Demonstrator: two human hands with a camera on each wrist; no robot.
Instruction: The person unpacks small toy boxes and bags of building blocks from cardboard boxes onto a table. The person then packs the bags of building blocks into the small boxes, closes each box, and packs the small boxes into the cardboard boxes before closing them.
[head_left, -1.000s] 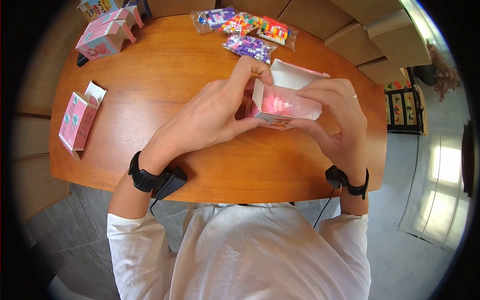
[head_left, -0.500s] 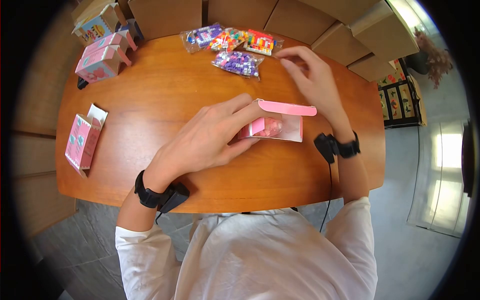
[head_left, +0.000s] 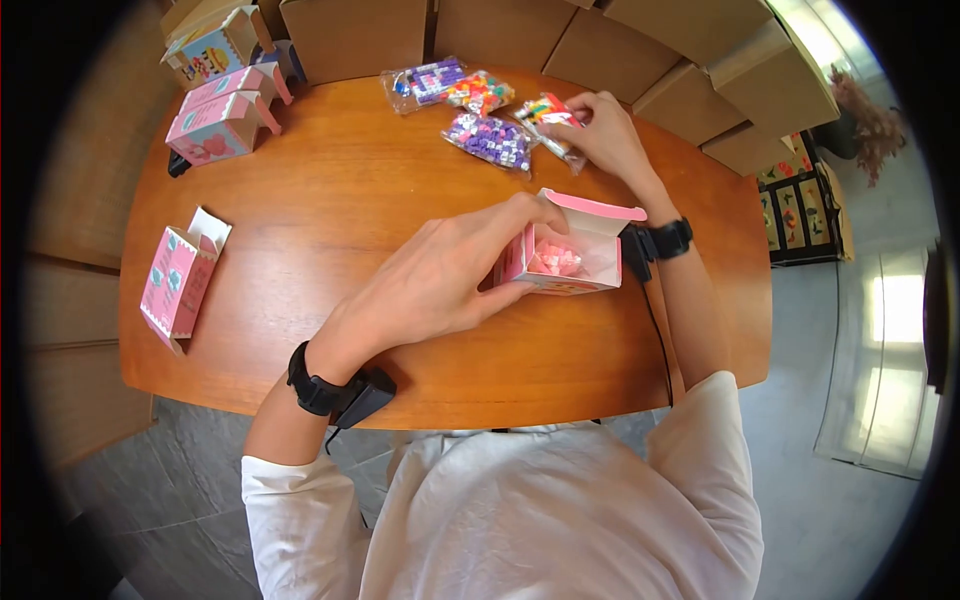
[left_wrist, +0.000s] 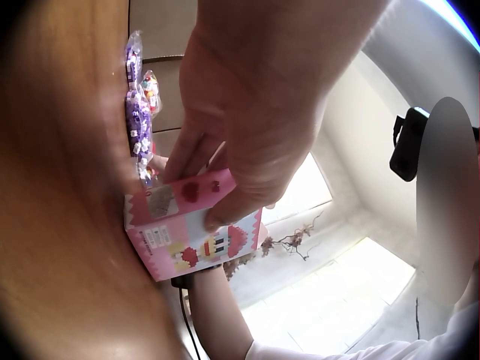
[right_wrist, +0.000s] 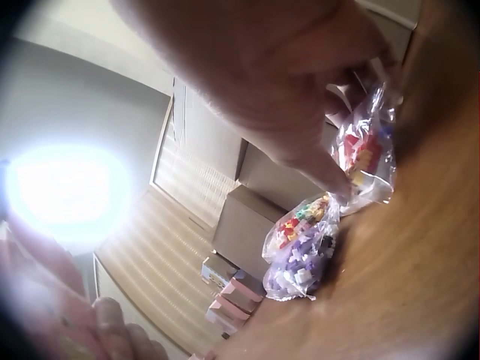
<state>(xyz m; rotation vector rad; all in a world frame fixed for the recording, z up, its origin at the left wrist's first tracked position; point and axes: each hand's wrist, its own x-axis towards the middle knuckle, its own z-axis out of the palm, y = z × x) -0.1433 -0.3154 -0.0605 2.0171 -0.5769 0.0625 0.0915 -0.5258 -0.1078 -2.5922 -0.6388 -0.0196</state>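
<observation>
Near the middle of the table, my left hand (head_left: 430, 265) grips the left end of a pink-and-white cardboard box (head_left: 575, 286). Its flap (head_left: 605, 208) stands raised, and a clear bag of pink pieces (head_left: 556, 258) lies inside. Printed sides of the same box (left_wrist: 176, 232) show in the left wrist view, with the thumb across one face. Farther back, my right hand (head_left: 612, 135) pinches a clear bag of red, yellow and white toy bricks (head_left: 548, 112). That bag (right_wrist: 364, 154) appears close to the tabletop in the right wrist view, between thumb and fingers.
Beside the right hand lie a bag of purple and white bricks (head_left: 488, 140), a multicoloured bag (head_left: 480, 93) and another purple bag (head_left: 425, 82). One pink box (head_left: 175, 285) is at the left, with more printed boxes (head_left: 215, 125) behind it. Large cartons (head_left: 490, 40) line the back edge.
My right hand has left the pink box, reached to the back of the table and taken hold of the red brick bag. My left hand has stayed on the box.
</observation>
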